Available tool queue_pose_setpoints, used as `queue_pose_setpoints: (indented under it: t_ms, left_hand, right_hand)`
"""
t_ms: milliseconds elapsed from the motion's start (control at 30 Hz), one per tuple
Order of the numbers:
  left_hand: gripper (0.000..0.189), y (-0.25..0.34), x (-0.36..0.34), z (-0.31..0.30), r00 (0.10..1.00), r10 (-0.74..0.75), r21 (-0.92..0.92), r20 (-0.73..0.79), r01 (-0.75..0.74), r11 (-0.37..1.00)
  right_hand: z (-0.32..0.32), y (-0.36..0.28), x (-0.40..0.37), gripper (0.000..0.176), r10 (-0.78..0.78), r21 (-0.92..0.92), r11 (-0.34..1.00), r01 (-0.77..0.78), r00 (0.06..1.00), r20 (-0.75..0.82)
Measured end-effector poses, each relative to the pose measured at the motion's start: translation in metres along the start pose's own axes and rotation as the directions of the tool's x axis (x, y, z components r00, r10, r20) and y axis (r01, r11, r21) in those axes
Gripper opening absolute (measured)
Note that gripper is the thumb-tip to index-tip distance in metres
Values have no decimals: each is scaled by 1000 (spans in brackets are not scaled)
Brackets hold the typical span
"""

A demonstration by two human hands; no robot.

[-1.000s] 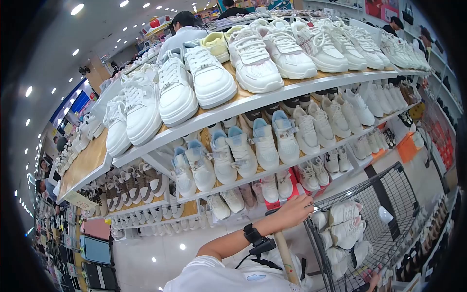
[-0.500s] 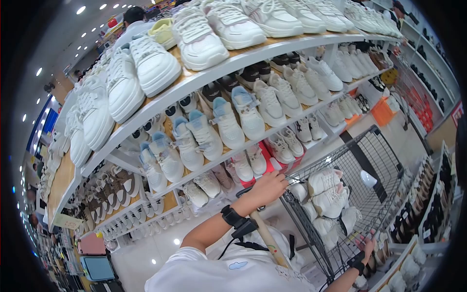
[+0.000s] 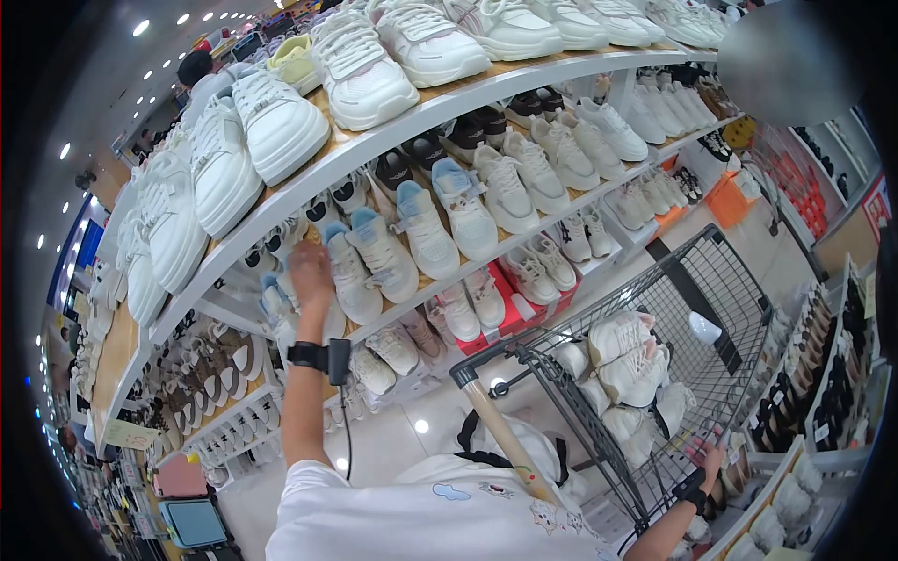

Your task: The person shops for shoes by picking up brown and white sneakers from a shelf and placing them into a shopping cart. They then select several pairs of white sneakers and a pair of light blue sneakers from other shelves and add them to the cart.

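Observation:
My left hand (image 3: 311,271) reaches onto the middle shelf, over the leftmost white sneakers with light blue collars (image 3: 277,304). Its fingers are blurred, so their grip is unclear. Beside it stand more blue-collared sneakers (image 3: 383,257). My right hand (image 3: 709,451) is at the right side of the black wire cart (image 3: 673,327), by its rim, with fingers partly hidden. Several white sneakers (image 3: 629,360) lie in the cart basket. The cart's beige handle (image 3: 505,435) crosses in front of my body, and neither hand is on it.
The top shelf (image 3: 374,136) bears large white sneakers. Red shoe boxes (image 3: 500,304) stand under the middle shelf. Another rack of shoes (image 3: 786,411) is at the right. A person (image 3: 201,79) is behind the shelf, and a blurred round spot covers the upper right.
My left hand has moved left from near the cart's handle corner to the blue-collared sneakers on the shelf. My right hand stays at the cart's side.

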State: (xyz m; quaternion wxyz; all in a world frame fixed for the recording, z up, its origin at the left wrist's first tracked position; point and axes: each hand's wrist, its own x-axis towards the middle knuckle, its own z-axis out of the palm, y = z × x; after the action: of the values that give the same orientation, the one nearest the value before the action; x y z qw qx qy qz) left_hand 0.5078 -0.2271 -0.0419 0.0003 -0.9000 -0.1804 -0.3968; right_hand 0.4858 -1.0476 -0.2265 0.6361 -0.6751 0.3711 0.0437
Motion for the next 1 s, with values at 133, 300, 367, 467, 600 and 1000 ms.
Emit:
queue_pose_setpoints:
  t_ms: [133, 300, 367, 467, 600, 1000]
  left_hand:
    - [24, -30, 1, -16, 984, -127, 185, 124, 103, 977]
    - [45, -101, -3, -3, 953, -220, 499, 208, 90, 862]
    - [52, -129, -11, -5, 835, -415, 568, 361, 156, 808]
    - [62, -174, -36, 0, 846, -285, 392, 451, 99, 915]
    - [66, -155, -25, -9, 776, -360, 441, 518, 118, 890]
    - [66, -175, -20, 6, 773, -353, 399, 527, 142, 906]
  right_hand:
    - [-2, -2, 1, 44, 0, -17, 1000, 1, 999, 40]
    - [-8, 11, 12, 43, -16, -3, 1000, 17, 999, 44]
    - [-10, 13, 12, 46, -9, 18, 1000, 8, 997, 76]
    - [-12, 36, 25, 48, -129, 179, 977, 115, 989, 68]
    - [5, 1, -14, 46, -45, 99, 994, 39, 998, 54]
    - [8, -3, -18, 37, 39, 113, 993, -44, 998, 47]
